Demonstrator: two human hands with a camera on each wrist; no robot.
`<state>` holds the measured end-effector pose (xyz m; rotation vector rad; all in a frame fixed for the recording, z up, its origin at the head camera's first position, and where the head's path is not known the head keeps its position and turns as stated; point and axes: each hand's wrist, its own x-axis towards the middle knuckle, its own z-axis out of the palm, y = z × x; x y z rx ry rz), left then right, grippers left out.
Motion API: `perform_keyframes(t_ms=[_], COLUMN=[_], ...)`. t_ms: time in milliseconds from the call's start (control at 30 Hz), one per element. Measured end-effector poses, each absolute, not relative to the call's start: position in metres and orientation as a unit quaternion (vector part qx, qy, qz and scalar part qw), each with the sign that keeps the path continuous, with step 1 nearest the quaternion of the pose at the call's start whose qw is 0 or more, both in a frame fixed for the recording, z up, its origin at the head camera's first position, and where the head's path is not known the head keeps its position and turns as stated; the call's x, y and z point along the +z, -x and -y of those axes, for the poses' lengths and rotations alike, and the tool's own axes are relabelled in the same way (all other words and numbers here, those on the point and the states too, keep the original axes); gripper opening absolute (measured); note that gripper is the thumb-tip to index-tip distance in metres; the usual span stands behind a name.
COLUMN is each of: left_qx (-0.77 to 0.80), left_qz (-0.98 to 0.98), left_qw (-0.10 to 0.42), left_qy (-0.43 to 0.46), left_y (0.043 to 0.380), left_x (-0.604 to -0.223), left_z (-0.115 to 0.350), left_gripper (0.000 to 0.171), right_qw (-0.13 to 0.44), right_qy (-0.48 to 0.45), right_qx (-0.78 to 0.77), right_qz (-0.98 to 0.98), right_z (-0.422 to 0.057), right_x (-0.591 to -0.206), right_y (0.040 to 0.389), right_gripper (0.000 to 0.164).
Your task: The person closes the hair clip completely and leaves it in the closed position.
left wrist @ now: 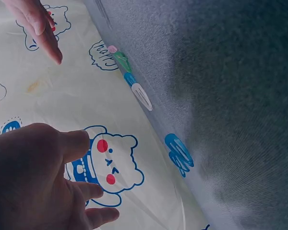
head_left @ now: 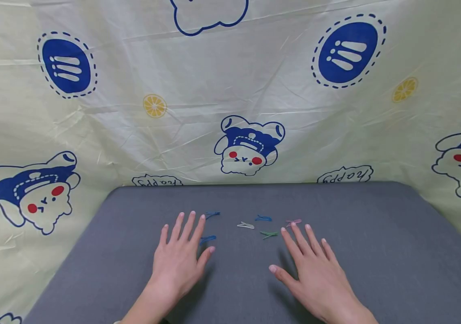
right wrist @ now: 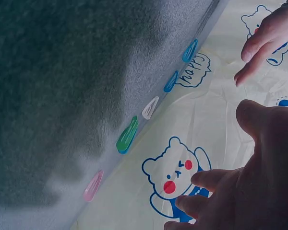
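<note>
Six thin, teardrop-shaped hair clips were noted on the grey, cloth-covered counter (head_left: 238,283). With the white clip (head_left: 249,226) taken as dial centre in the head view: central blue clip (head_left: 266,218) at two o'clock, pink clip (head_left: 295,221) at three, green clip (head_left: 270,234) at four, near-left blue clip (head_left: 210,238) at eight, far-left blue clip (head_left: 214,213) between nine and ten. Left hand (head_left: 179,263) and right hand (head_left: 319,274) were poised above, fingers spread, nothing grasped. The pink clip, partly masked by right fingertips, might be flicked aside if these were lowered blind. Green and central blue clips, closely set, could be snagged together.
</note>
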<state>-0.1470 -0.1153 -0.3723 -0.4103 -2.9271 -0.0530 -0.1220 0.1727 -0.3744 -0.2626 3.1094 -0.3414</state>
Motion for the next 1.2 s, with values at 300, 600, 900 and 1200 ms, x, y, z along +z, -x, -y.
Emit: perform_keyframes(t_ms=[300, 600, 900, 1200], left_qx=[-0.021, -0.011, -0.015, -0.04], left_qz=[0.985, 0.978, 0.97, 0.956], left_qw=[0.091, 0.108, 0.113, 0.12], left_qy=[0.145, 0.176, 0.216, 0.264], left_y=[0.149, 0.16, 0.181, 0.197], left_x=[-0.377, -0.379, -0.38, -0.381], left_z=[0.113, 0.112, 0.101, 0.091], left_gripper=[0.071, 0.07, 0.067, 0.061], right_qw=[-0.014, -0.047, -0.089, -0.16], right_qy=[0.085, 0.102, 0.133, 0.188], right_qx=[-0.115, -0.111, -0.1, -0.114], right_qz=[-0.99, -0.987, -0.982, -0.962], right_z=[-0.179, -0.185, -0.187, -0.191], right_x=[-0.374, -0.376, -0.38, -0.386], right_y=[0.123, 0.131, 0.143, 0.159], right_gripper=[0.096, 0.088, 0.081, 0.07])
